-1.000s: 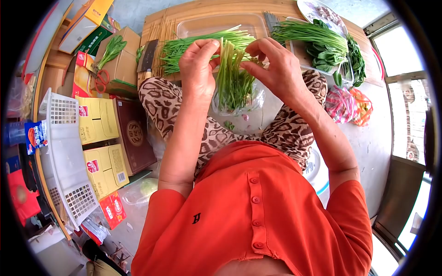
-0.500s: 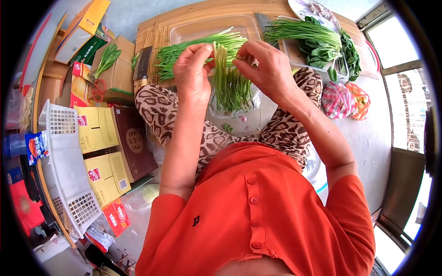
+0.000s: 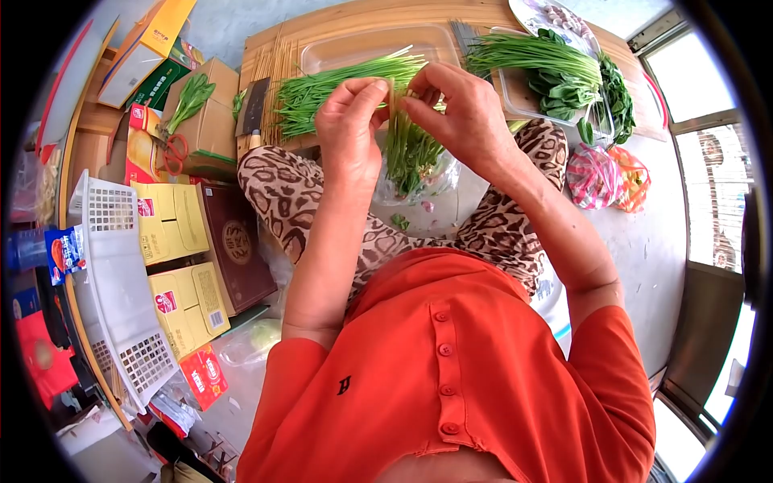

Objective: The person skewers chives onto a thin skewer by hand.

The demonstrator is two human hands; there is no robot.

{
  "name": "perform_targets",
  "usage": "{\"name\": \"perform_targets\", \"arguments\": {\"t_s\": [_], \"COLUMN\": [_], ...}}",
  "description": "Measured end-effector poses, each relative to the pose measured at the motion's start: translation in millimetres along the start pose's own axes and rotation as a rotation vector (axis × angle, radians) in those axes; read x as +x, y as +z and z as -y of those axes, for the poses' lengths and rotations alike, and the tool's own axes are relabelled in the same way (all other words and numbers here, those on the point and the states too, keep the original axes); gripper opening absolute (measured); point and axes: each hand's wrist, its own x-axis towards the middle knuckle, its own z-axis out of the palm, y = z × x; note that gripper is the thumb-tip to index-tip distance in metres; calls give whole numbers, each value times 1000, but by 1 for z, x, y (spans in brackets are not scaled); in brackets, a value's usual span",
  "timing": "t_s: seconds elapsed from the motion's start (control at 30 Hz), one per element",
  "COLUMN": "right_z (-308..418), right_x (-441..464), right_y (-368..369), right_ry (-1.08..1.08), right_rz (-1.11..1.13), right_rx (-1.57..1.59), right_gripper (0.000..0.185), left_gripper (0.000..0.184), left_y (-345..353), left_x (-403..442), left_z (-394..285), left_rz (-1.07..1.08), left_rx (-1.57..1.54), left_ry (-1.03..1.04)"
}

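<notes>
A thin bunch of garlic chives (image 3: 408,149) hangs leaf-end down between my two hands, its pale stem ends at the top. My left hand (image 3: 351,121) is closed at the upper left of the bunch, thumb and forefinger pinched on the stems. Close beside it, my right hand (image 3: 465,113) has its fingers bent in a pinch at the same stems. Its fingertips are partly hidden. Under the bunch sits a clear plastic bag (image 3: 447,177) with bits of greens in it. Behind my hands a pile of chives (image 3: 306,97) lies on the wooden board.
A cleaver (image 3: 254,113) and bamboo skewers (image 3: 282,56) lie at the left of the wooden board (image 3: 338,22). A clear tray (image 3: 378,44) is behind the pile. To the right, another tray holds more chives and leafy greens (image 3: 564,88). Boxes and a white basket (image 3: 121,282) stand at left.
My hands have come closer together at the top of the bunch, the left shifting slightly right. The hanging chives look narrower and more covered by my right hand.
</notes>
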Motion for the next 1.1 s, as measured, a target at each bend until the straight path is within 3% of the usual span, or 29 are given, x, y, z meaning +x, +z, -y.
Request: {"name": "perform_targets", "arguments": {"t_s": [0.7,0.97,1.03,1.1], "right_z": [-2,-12,-21,-21], "right_x": [5,-14,-25,-38], "right_y": [3,-20,-25,-27], "right_ry": [16,34,20,309], "right_rz": [14,71,91,292], "right_rx": [39,-21,-37,127], "right_gripper": [15,40,37,32], "left_gripper": [4,3,3,3], "left_y": [5,-6,-13,-16], "left_x": [-3,5,10,12], "left_z": [3,1,1,2], "left_rz": [-5,-24,-73,-75], "left_rx": [-76,-100,-83,-66], "left_ry": [-64,-34,-26,-30]}}
